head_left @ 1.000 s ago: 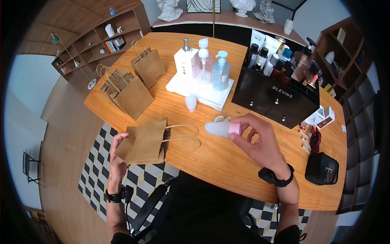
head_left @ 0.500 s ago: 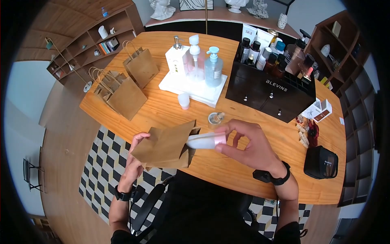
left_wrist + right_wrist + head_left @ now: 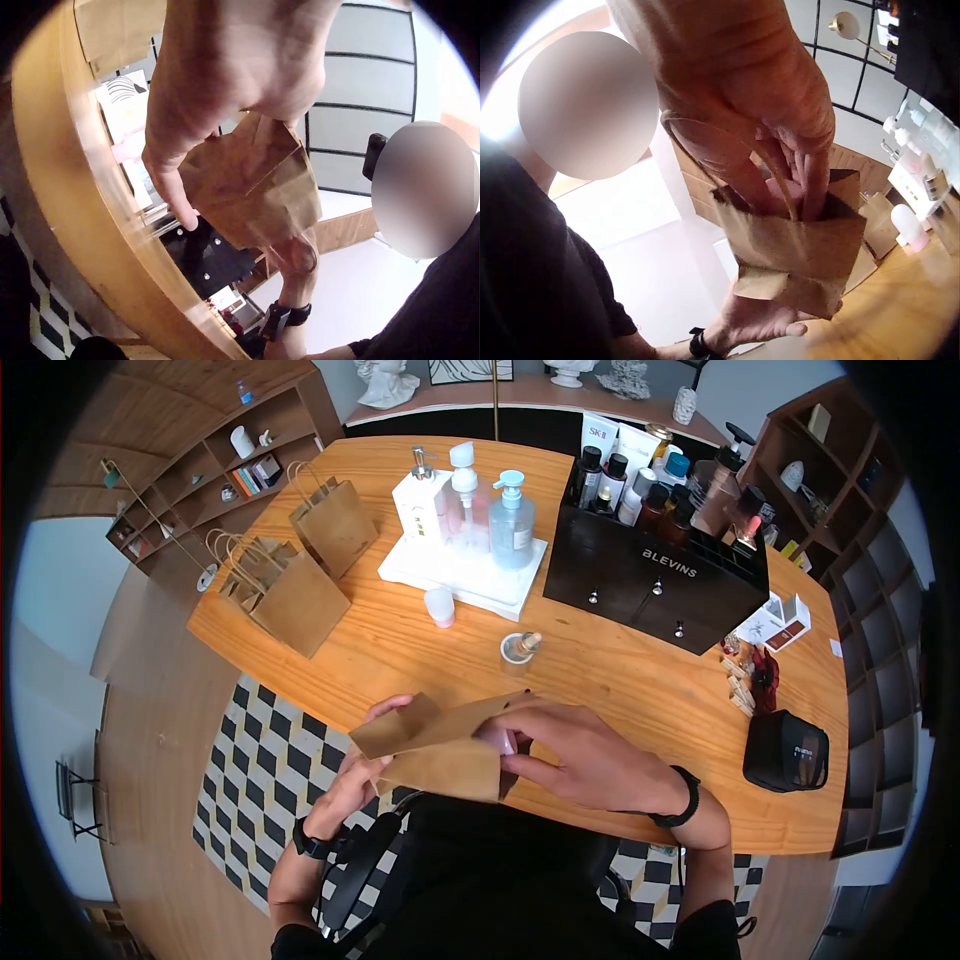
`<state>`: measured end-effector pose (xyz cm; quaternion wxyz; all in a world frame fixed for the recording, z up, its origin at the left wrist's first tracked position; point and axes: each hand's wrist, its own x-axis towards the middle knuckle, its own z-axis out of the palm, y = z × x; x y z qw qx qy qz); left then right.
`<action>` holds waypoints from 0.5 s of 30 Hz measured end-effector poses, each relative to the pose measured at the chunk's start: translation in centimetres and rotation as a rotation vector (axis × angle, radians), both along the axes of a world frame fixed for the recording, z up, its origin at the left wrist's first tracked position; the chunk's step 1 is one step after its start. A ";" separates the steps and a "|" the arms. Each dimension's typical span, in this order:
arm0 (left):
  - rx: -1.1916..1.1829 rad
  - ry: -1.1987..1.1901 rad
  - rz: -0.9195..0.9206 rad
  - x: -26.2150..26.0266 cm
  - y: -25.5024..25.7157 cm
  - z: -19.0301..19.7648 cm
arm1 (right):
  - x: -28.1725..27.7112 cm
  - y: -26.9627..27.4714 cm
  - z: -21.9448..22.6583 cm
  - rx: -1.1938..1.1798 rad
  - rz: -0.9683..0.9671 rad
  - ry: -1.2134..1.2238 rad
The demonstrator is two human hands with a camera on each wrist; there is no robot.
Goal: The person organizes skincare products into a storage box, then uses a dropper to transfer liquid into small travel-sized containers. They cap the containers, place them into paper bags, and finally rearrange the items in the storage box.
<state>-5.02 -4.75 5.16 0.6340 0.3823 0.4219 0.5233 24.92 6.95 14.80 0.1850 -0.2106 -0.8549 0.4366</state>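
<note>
My left hand [image 3: 345,790] holds a small brown paper bag [image 3: 455,745] by its base, above the table's front edge. The bag is tipped so that its mouth faces right. At that mouth my right hand [image 3: 600,765] pinches a squeeze bottle by its pink cap [image 3: 498,739]; the whitish body is hidden inside the bag. In the right wrist view the fingers reach between the twisted handles, with the pink cap [image 3: 781,193] among them. From the left wrist view, the bag's folded bottom [image 3: 255,187] shows beneath my left hand.
Behind the bag stand a similar squeeze bottle [image 3: 439,607] and a small dropper bottle [image 3: 517,651]. Farther back are pump bottles on a white tray [image 3: 510,598]. Paper bags [image 3: 300,605] stand left; a black cosmetics organizer [image 3: 620,575] and a black case [image 3: 786,751] are right.
My right hand has moved the squeeze bottle from over the table into the bag, up to its pink cap. My left hand has brought the bag rightward and closer to the body.
</note>
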 end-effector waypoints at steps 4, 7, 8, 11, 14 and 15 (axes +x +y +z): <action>-0.018 0.071 -0.107 0.4 0.3 -0.1 | -0.1 -0.1 0.0 0.011 -0.113 0.026; -0.018 0.016 -0.080 1.2 0.2 -0.2 | -0.1 0.0 -0.1 -0.133 0.007 -0.085; -0.027 -0.021 -0.084 1.4 0.3 -0.2 | -0.4 -0.4 -0.5 -0.261 0.008 -0.017; -0.021 -0.037 -0.084 2.0 0.4 -0.2 | -0.6 -0.5 -1.3 -0.357 0.078 -0.026; -0.024 0.030 -0.135 2.1 0.4 0.0 | -0.2 0.5 -1.3 -0.159 0.394 -0.174; -0.057 0.039 -0.155 2.3 0.3 0.7 | -0.5 0.4 -1.3 -0.226 0.431 -0.152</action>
